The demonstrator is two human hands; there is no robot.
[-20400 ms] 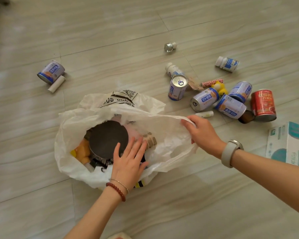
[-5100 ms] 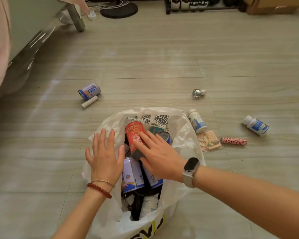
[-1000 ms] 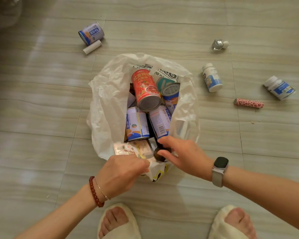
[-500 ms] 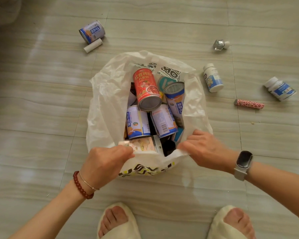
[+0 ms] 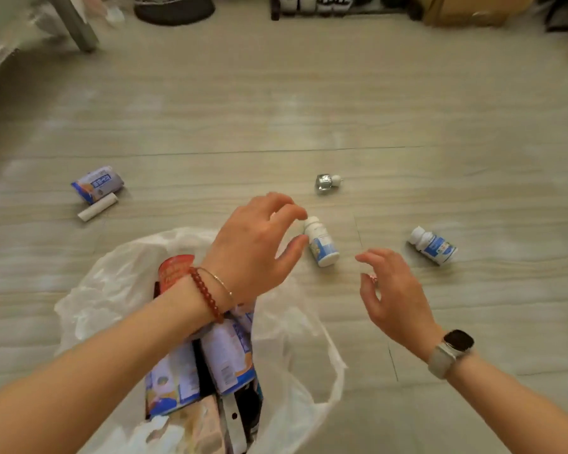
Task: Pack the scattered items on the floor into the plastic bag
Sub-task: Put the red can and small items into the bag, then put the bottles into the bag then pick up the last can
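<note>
The left hand (image 5: 253, 247) is hovering above the floor (image 5: 309, 103) just beyond the far rim of the white plastic bag (image 5: 295, 365), its fingers (image 5: 286, 211) loosely curled and apart, holding nothing, with the fingertips just beside the cap of a white bottle (image 5: 322, 245) lying on the floor. The right hand (image 5: 394, 296) is hanging near the bottle's right side, fingers relaxed, slightly spread and empty. The bag is sitting open in the near centre, holding a red can (image 5: 174, 270) and blue-and-white cans (image 5: 227, 355). A second white bottle (image 5: 435, 245) is lying further right, a small silver object (image 5: 327, 183) farther off, and a blue can (image 5: 97, 183) touching a white tube (image 5: 97, 211) at far left.
</note>
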